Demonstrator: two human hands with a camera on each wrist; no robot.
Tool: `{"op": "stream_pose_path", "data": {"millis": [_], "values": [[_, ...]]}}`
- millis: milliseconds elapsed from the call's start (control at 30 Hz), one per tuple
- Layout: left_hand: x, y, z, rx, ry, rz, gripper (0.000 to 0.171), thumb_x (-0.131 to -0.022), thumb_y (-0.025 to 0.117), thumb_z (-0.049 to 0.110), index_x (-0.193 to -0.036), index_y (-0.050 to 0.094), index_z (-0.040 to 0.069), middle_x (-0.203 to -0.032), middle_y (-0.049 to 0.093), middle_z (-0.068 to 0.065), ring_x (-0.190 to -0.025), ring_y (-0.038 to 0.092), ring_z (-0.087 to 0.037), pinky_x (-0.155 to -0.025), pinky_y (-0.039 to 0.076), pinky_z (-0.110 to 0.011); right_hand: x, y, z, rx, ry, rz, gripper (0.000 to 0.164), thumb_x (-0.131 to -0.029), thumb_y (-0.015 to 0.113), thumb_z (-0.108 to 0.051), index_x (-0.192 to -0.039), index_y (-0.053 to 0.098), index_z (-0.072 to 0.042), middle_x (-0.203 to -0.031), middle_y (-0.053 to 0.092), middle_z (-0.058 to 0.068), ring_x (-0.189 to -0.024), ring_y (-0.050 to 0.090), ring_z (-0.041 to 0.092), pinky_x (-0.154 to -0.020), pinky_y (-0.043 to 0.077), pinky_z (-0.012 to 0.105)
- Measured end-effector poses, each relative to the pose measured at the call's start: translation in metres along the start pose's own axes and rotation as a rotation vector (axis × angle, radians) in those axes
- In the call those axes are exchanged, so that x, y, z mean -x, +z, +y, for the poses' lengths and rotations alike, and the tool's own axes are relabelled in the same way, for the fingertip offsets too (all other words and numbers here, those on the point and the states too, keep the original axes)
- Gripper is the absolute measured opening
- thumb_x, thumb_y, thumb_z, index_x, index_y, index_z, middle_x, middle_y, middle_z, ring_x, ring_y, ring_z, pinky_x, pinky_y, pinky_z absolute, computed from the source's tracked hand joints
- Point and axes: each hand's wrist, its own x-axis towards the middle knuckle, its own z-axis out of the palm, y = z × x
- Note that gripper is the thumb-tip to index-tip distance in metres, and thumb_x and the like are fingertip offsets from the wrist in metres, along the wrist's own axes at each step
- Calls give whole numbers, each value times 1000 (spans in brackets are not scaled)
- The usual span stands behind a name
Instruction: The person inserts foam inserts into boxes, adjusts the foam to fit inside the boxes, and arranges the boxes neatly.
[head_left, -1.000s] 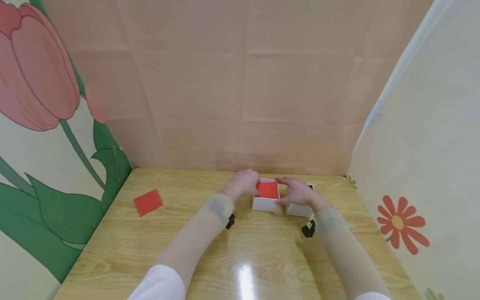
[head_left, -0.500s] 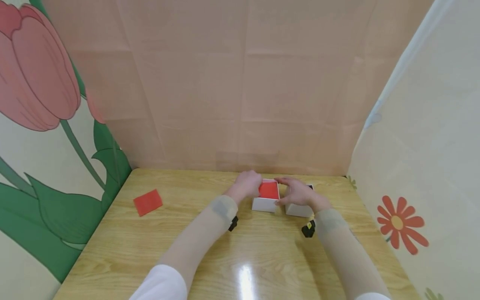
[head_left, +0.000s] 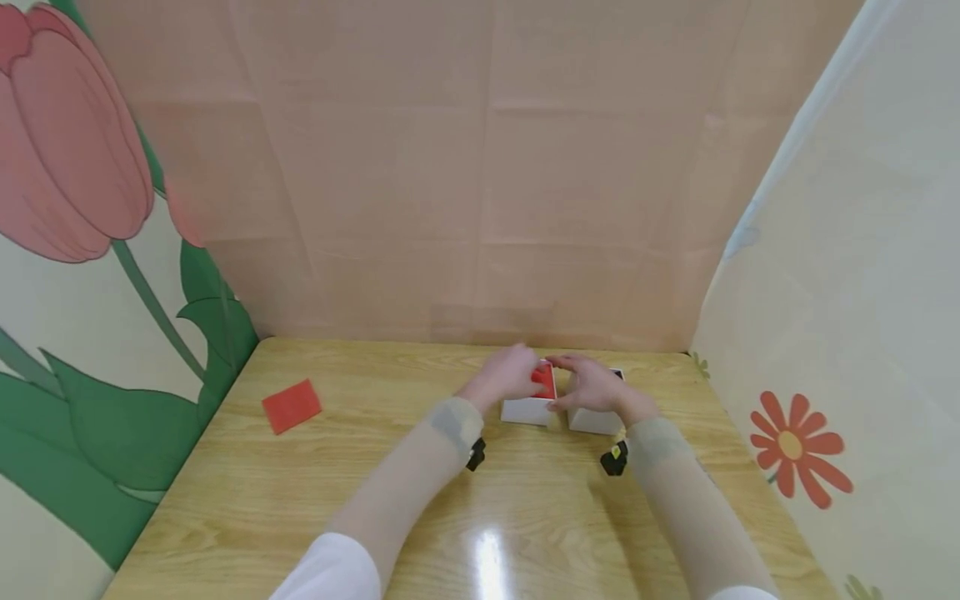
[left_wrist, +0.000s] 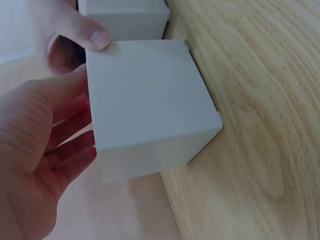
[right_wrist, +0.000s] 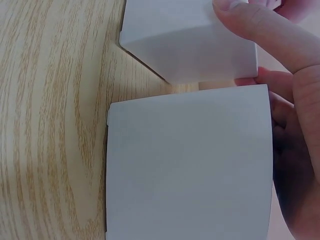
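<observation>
At the back of the wooden table stands a white box (head_left: 527, 410), its top uncovered and something red (head_left: 547, 386) inside. My left hand (head_left: 512, 373) reaches over its left side, the fingers loosely bent at the red contents; in the left wrist view the box wall (left_wrist: 145, 95) hides the fingertips. With thumb and fingers my right hand (head_left: 596, 387) grips the same box at its right rim, the thumb on the near wall. Right beside it is a second white box (head_left: 596, 421) with a dark interior, partly behind the right hand.
A flat red square piece (head_left: 291, 407) lies on the table (head_left: 360, 467) at the left. Close behind the boxes hangs a plain brownish cloth backdrop (head_left: 375, 208). Flower-printed sheets border both sides. A black device (head_left: 613, 458) hangs under the right wrist.
My left hand has moved rightward over the box and covers more of the red inside. The right hand keeps its grip on the rim, and the box stays in place.
</observation>
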Motion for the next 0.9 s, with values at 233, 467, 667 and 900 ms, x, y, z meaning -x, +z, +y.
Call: {"op": "stream_pose_path", "data": {"millis": [233, 467, 667, 900], "values": [[-2, 7, 2, 40, 64, 8, 12, -98, 81, 37, -102, 83, 25, -89, 71, 14, -85, 63, -7, -75, 51, -24, 0, 0, -3, 27, -7, 5, 106, -79, 93, -54, -165, 44, -15, -165, 42, 21, -149, 42, 45, -114, 39, 67], [-3, 5, 3, 53, 88, -1, 13, -98, 81, 35, -107, 86, 26, -99, 74, 13, -94, 65, -7, -80, 53, -25, 1, -3, -4, 29, -13, 7, 105, -81, 92, -53, -165, 43, -14, -166, 39, 24, -149, 40, 46, -115, 37, 68], [-4, 5, 4, 58, 64, -18, 14, -97, 82, 36, -108, 86, 27, -101, 75, 13, -97, 66, -7, -81, 53, -26, 1, -3, -4, 21, -12, 8, 107, -80, 93, -52, -165, 43, -13, -166, 40, 22, -149, 42, 45, -115, 38, 66], [-5, 7, 6, 52, 24, -37, 11, -97, 82, 37, -105, 87, 30, -102, 74, 16, -98, 67, -7, -79, 54, -27, 0, 0, -5, 9, -5, 4, 106, -80, 93, -52, -165, 44, -13, -166, 40, 22, -109, 65, 34, -113, 41, 63]]}}
